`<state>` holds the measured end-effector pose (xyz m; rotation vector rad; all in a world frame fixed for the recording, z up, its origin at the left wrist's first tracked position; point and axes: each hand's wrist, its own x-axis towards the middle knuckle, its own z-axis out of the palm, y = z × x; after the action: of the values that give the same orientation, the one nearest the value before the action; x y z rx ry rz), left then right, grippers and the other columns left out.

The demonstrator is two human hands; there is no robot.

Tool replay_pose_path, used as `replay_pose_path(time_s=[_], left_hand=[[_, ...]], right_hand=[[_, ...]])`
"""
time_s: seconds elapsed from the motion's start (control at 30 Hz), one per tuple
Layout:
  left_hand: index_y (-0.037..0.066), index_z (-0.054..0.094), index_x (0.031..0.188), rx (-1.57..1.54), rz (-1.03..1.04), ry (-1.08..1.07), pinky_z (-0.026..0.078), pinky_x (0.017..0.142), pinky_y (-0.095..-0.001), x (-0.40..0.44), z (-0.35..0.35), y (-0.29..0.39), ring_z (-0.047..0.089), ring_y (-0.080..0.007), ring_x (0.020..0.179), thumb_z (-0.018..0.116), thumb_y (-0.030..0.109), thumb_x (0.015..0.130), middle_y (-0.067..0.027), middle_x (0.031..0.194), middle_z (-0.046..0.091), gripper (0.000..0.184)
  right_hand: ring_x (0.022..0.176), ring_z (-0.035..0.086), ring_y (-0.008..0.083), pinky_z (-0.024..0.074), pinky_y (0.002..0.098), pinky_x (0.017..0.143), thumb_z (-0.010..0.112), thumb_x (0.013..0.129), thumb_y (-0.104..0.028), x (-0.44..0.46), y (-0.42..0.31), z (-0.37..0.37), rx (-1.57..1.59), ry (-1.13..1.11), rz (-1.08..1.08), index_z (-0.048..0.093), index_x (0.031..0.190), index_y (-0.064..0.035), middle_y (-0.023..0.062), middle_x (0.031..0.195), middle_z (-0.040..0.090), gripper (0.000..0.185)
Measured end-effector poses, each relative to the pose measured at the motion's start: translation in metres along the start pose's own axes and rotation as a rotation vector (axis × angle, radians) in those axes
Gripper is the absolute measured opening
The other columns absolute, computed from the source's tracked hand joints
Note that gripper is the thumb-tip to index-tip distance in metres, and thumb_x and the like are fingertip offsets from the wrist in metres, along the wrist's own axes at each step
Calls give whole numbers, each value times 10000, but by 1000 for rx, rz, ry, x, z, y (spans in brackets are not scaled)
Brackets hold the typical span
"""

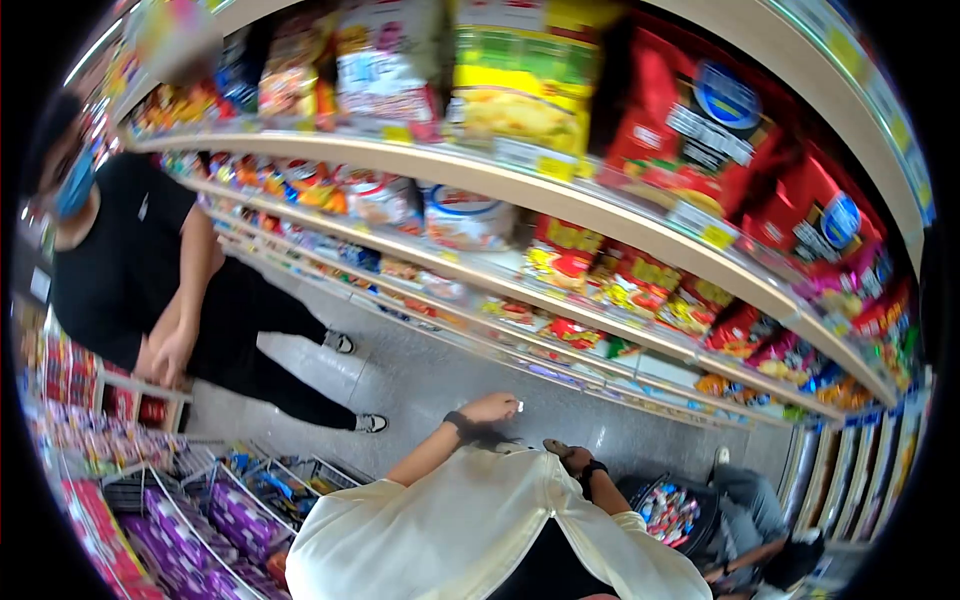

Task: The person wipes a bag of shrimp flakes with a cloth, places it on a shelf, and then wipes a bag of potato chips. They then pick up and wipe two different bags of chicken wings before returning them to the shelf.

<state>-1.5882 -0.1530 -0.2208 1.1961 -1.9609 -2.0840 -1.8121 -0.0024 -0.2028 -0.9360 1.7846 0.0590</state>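
Note:
My left hand (488, 408), with a dark band at the wrist, is held out over the grey floor in front of my cream jacket (450, 520). Its fingers are closed on a small white object (520, 407), too small to name. My right hand (576, 459), also with a dark wristband, is close to the jacket's front opening. Its fingers look curled by a small brownish, rounded object (555, 446), whose kind I cannot make out. Shadow and blur hide part of that hand.
Shelves (480, 155) of bagged snacks and tubs curve across the front. On the left stands a masked person in black (150, 260), hands together. Purple packs (235, 520) fill racks at lower left. At lower right, a person in jeans (755, 505) is beside a dark container (670, 512) of small packets.

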Motion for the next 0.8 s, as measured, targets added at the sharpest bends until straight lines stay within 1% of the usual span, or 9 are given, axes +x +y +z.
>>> replay_pose_path(time_s=[0.17, 0.23, 0.27, 0.43, 0.6, 0.67, 0.73, 0.77, 0.8], left_hand=[[52, 533, 738, -12, 48, 250, 410, 570, -281, -70, -32, -6, 496, -146, 603, 432, 195, 871, -35, 661, 541, 220], [47, 526, 739, -43, 106, 362, 408, 571, -284, -101, -29, -11, 491, -144, 602, 425, 200, 878, -34, 660, 537, 230], [40, 521, 750, -57, 109, 445, 405, 575, -281, -121, -29, -6, 484, -138, 604, 420, 202, 887, -32, 665, 533, 235], [16, 507, 784, -232, 145, 807, 402, 593, -269, -228, 3, 50, 470, -125, 610, 422, 200, 907, -27, 681, 520, 236], [12, 535, 897, -378, 219, 1066, 427, 631, -278, -349, 38, 107, 524, -163, 670, 455, 184, 904, -57, 723, 531, 190], [-6, 546, 939, -329, 438, 1103, 441, 640, -287, -402, 43, 123, 546, -173, 692, 484, 125, 878, -66, 760, 554, 157], [-18, 563, 867, 148, 966, 1217, 451, 585, -325, -442, 35, 133, 541, -211, 630, 513, 37, 826, -100, 766, 568, 85], [-9, 579, 797, 148, 1091, 1373, 451, 542, -370, -454, 47, 148, 531, -255, 581, 542, 2, 776, -128, 757, 573, 44], [3, 584, 736, 208, 1321, 1126, 477, 472, -342, -484, 32, 159, 546, -225, 526, 545, 86, 793, -115, 650, 594, 108]], right_hand=[[949, 590, 303, 454, 359, 800, 603, 695, -461, 112, -6, 17, -339, -116, -183, 645, 971, -81, 162, 1001, 627, 471], [981, 573, 308, 439, 375, 835, 495, 739, -434, 134, -27, 17, -594, -182, -297, 624, 1012, -115, 168, 1035, 607, 439], [969, 577, 317, 445, 382, 822, 519, 717, -296, 131, -48, 23, -530, -127, -294, 628, 1006, -116, 165, 1020, 613, 357], [955, 581, 323, 448, 386, 817, 544, 675, -215, 182, -75, 61, -645, -298, -570, 627, 999, -98, 161, 1001, 620, 355], [932, 593, 315, 454, 376, 803, 560, 634, -203, 165, -102, 99, -929, -476, -512, 629, 1004, -115, 159, 983, 627, 387], [923, 596, 311, 457, 371, 798, 566, 620, -199, 170, -104, 118, -1073, -488, -504, 628, 1012, -124, 160, 976, 630, 404], [793, 619, 301, 482, 374, 700, 571, 540, -219, 167, -109, 138, -1142, -485, -551, 638, 970, -110, 168, 863, 644, 449], [799, 618, 300, 483, 376, 713, 579, 557, -254, 164, -117, 144, -1072, -515, -523, 636, 968, -99, 175, 869, 642, 443], [799, 618, 300, 483, 376, 713, 579, 557, -254, 166, -125, 155, -1077, -506, -525, 636, 968, -99, 175, 869, 642, 443]])
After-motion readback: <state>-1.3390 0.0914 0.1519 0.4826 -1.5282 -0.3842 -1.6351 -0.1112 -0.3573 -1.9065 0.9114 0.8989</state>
